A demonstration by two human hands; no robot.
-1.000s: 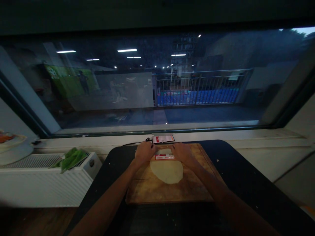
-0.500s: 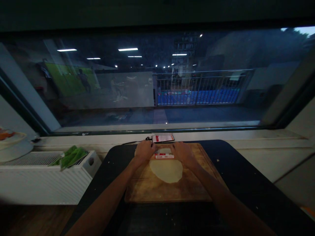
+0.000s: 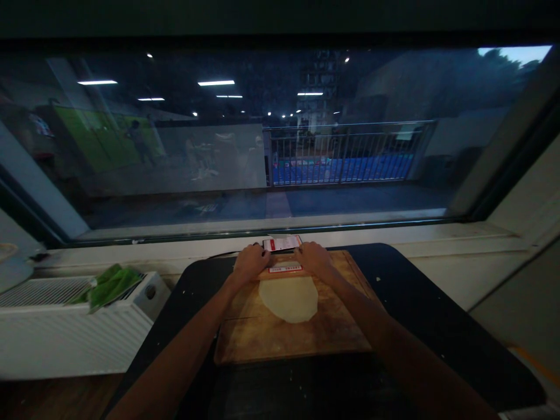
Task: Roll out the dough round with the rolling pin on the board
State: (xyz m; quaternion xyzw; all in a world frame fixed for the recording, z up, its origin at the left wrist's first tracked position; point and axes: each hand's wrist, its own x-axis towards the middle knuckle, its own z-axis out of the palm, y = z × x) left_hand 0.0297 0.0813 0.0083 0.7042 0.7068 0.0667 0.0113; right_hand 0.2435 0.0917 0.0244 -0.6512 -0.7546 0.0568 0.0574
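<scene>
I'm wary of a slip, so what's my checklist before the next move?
1. Both hands on the rolling pin: ok, left hand and right hand at opposite ends.
2. Dough within the wooden board: ok, for the part that shows.
3. Room beyond the hands: not ok, the phone lies close by.
4. Dough evenly thick: cannot tell.
5. Board steady on the table: cannot tell.

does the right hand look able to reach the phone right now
Probably yes: the phone lies just beyond the right hand, with nothing visible between them, though that hand would likely need to release the rolling pin.
</scene>
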